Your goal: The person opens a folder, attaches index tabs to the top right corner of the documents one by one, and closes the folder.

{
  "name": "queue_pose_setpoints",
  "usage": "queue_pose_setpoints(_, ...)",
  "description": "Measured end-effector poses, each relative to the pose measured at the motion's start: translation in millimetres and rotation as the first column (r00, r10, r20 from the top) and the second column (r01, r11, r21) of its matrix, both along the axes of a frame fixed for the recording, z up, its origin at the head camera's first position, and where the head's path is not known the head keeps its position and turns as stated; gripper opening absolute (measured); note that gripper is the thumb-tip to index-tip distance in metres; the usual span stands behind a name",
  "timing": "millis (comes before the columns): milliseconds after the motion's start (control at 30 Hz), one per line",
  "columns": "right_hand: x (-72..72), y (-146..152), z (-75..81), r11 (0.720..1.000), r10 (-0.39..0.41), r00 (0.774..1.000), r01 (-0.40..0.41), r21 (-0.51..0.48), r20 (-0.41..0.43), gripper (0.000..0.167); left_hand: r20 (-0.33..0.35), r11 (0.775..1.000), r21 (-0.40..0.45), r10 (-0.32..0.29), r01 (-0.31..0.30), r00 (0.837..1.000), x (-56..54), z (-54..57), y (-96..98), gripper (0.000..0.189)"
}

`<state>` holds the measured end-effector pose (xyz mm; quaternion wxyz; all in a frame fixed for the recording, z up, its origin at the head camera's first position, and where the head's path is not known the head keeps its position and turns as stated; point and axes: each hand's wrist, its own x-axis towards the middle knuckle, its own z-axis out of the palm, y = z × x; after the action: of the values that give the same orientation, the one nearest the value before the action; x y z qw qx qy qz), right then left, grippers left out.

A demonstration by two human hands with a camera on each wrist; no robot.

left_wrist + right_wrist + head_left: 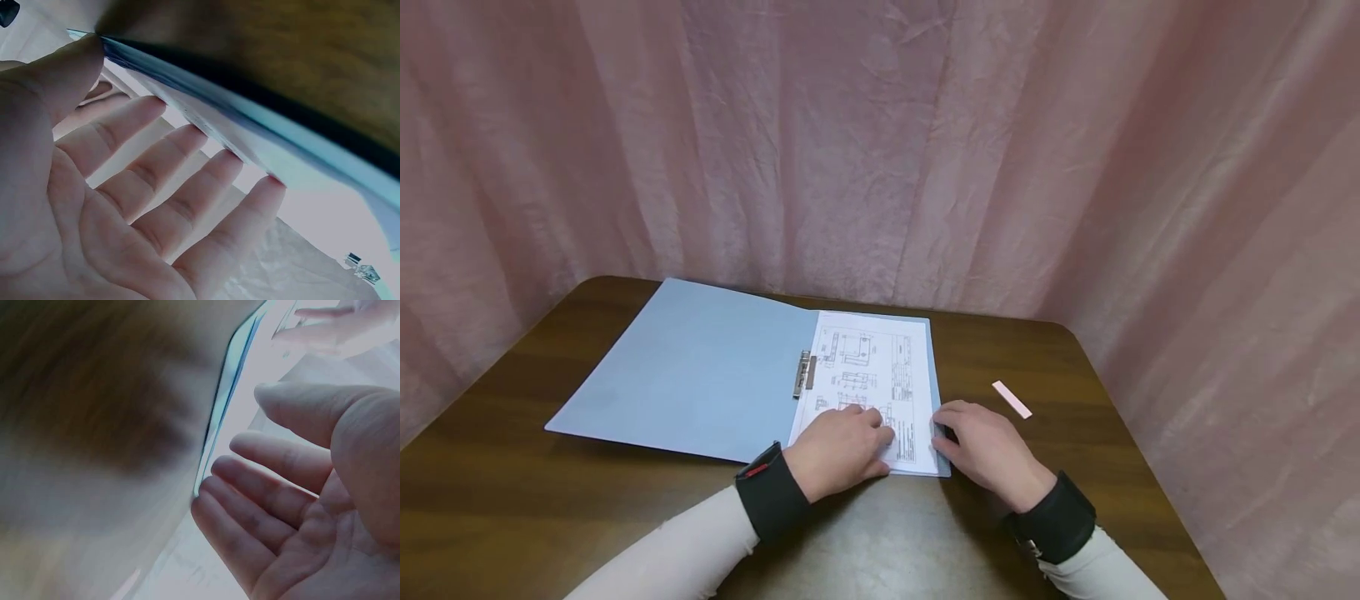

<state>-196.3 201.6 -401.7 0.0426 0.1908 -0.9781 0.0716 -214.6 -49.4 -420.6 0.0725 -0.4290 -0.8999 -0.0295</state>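
Observation:
A light blue folder (692, 375) lies spread flat, with a metal clip mechanism (802, 375) along its spine. On its right side are white sheets printed with technical drawings (887, 354). My left hand (842, 447) rests on the lower part of the sheets, its fingers extended and spread over the paper; in the left wrist view the thumb (78, 72) is at the folder's bottom edge. At the right edge of the sheets is my right hand (988, 447), its slightly bent fingers (247, 519) along the folder's border in the right wrist view.
A small pale pink strip (1012, 400) lies on the brown wooden table (1097, 475), right of the folder. Pink curtains (865, 158) hang behind the table and along its right side. Each wrist wears a black band (771, 492).

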Motion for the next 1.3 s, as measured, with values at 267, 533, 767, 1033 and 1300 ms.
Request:
queue_pose_setpoints(267,-11.5,37.7,7.2,0.979,-0.186,0.981,0.19,0.067,-0.059,0.047,0.002,1.0,0.016,0.017,-0.017,1.0,0.0,6.8,3.0,0.043)
queue_pose_setpoints(533,-22.6,65.2,6.1,0.936,-0.34,0.939,0.343,0.081,-0.046,0.045,-0.108,0.996,0.084,0.039,-0.03,0.993,-2.1,14.5,4.4,0.041)
queue_pose_setpoints(767,-29.3,73.8,7.3,0.912,-0.394,0.919,0.389,0.133,0.01,0.032,-0.125,0.995,0.084,0.06,-0.05,0.99,-2.8,15.3,1.7,0.048)
queue_pose_setpoints(1033,-32.7,80.0,3.0,0.908,-0.405,0.914,0.399,0.125,0.03,0.025,-0.112,0.993,0.055,0.108,-0.102,0.988,-8.1,13.8,1.2,0.062)
queue_pose_setpoints(1300,-37.7,86.7,1.3,0.913,-0.397,0.918,0.395,0.106,-0.007,0.018,-0.082,0.992,0.052,0.123,-0.119,0.989,-11.4,12.2,1.5,0.065)
